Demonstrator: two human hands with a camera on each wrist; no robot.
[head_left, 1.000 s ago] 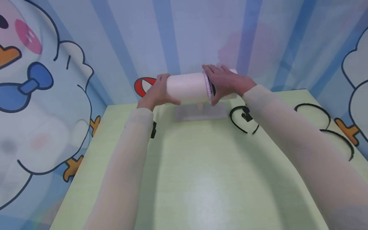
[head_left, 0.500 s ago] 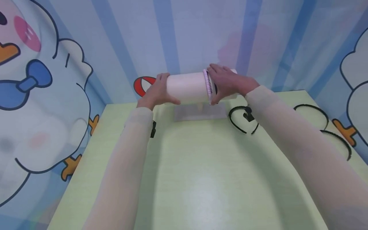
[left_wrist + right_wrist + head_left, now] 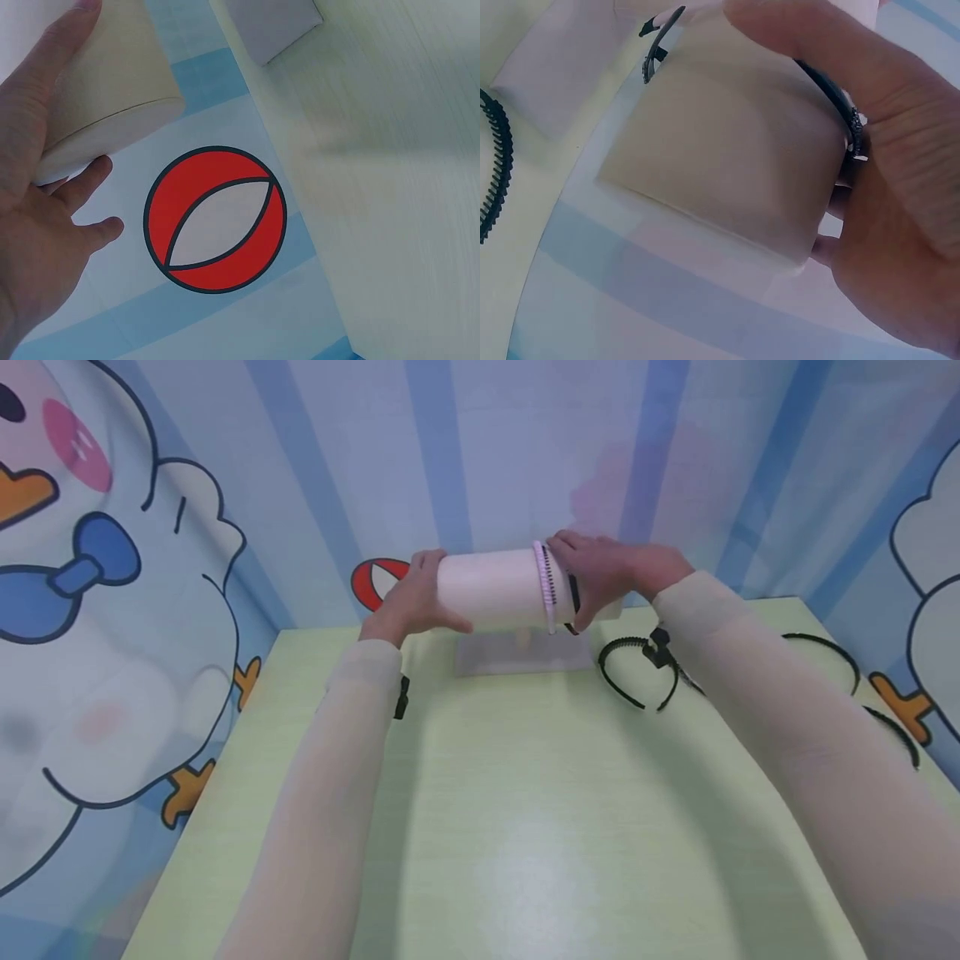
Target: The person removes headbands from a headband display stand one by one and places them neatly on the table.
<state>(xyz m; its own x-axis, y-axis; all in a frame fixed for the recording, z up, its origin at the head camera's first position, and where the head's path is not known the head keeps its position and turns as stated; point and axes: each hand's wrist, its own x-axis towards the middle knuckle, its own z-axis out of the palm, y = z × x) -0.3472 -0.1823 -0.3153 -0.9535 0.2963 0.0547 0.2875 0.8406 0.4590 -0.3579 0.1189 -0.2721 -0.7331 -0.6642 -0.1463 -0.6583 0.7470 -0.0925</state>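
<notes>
A white horizontal cylinder (image 3: 491, 585) is carried on a short post above a flat pale base (image 3: 487, 656), like a headband stand. My left hand (image 3: 412, 597) grips its left end, thumb along the front, fingers partly hidden behind. Around the cylinder, right of the middle, sits a pink toothed headband (image 3: 547, 589). Just right of that, my right hand (image 3: 603, 572) holds a thin black headband (image 3: 575, 593) that arches over the cylinder. In the right wrist view this black headband (image 3: 829, 90) passes under the thumb, and one end shows on the far side.
On the pale green table (image 3: 525, 827), right of the base, lies a black toothed headband (image 3: 622, 643) with a black bow (image 3: 658, 647) beside it. More black headbands (image 3: 836, 647) lie farther right, partly behind my sleeve. A small black item (image 3: 402, 697) shows by the left sleeve. A printed curtain (image 3: 510, 452) stands close behind.
My right hand has slid right along the cylinder with the black headband, widening the gap from the pink headband, which shows more fully. My left hand has stayed on the left end.
</notes>
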